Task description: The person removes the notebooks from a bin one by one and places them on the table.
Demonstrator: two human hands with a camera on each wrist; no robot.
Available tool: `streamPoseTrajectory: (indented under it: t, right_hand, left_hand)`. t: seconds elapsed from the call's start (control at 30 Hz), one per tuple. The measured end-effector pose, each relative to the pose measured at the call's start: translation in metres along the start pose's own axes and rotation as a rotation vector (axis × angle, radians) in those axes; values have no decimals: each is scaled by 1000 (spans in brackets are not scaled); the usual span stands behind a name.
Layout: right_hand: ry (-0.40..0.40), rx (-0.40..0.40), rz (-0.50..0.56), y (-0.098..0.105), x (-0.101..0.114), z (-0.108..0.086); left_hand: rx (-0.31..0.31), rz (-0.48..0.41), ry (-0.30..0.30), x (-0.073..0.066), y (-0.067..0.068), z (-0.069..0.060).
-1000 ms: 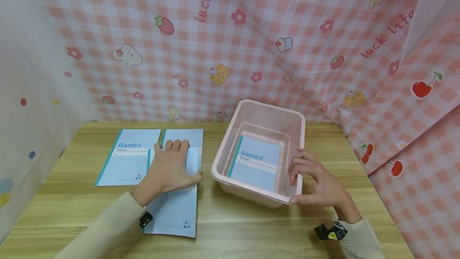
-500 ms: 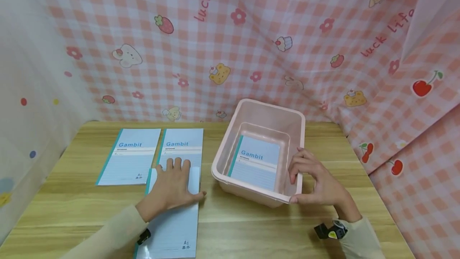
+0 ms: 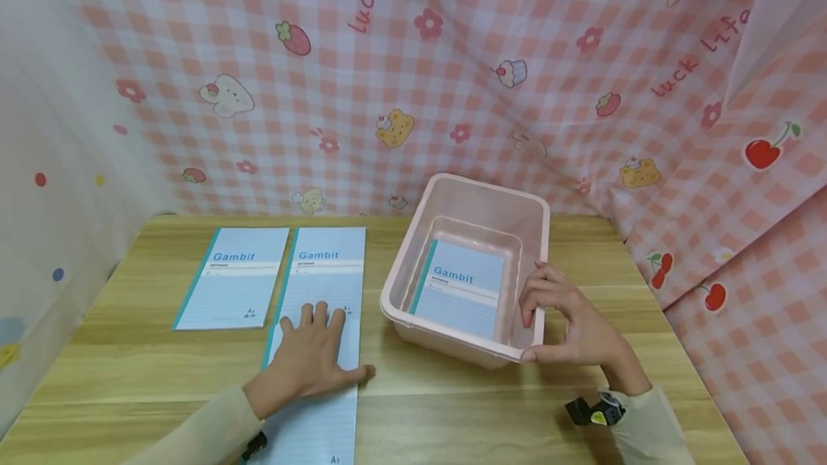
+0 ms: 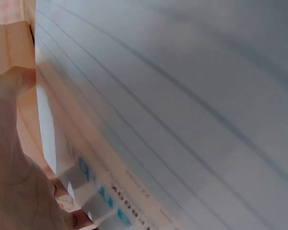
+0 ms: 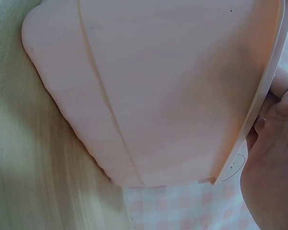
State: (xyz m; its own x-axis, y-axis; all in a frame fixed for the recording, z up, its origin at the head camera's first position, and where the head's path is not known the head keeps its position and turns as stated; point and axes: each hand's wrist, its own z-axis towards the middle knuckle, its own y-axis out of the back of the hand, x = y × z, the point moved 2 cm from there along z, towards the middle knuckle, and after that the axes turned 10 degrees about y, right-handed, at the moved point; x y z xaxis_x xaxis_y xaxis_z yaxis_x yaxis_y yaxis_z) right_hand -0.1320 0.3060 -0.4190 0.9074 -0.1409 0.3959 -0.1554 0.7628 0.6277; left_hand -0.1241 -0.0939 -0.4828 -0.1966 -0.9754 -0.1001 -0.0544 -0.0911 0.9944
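Observation:
My left hand (image 3: 310,357) lies palm down over the near blue notebook (image 3: 304,429), fingers spread across its far end and thumb out past its right edge. In the left wrist view the lined cover (image 4: 182,96) fills most of the picture, fingertips reaching its edge. Just beyond lies a second notebook (image 3: 326,250), marked Gambit, its lower end partly covered by my fingers. My right hand (image 3: 578,325) grips the near right rim of a pink plastic bin (image 3: 491,199), fingers inside and thumb outside. One notebook (image 3: 459,293) lies flat in the bin.
Another Gambit notebook (image 3: 235,285) lies at the left of the wooden table (image 3: 110,357). A pink checked cloth (image 3: 388,77) hangs behind the table and along its right side. A pale curtain (image 3: 58,113) hangs at the left.
My left hand and the near notebook have moved toward the front edge, uncovering more of the notebook behind. My right hand stays on the bin's rim.

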Motion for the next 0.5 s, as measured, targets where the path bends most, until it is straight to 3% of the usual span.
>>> streamPoseTrajectory:
  t: [0.27, 0.5]
  right_hand:
    - [-2, 4, -3, 1, 1, 2]
    - [-14, 1, 4, 1, 2, 1]
  left_hand:
    - [-100, 14, -51, 0, 0, -10]
    - [-150, 30, -59, 2, 9, -7]
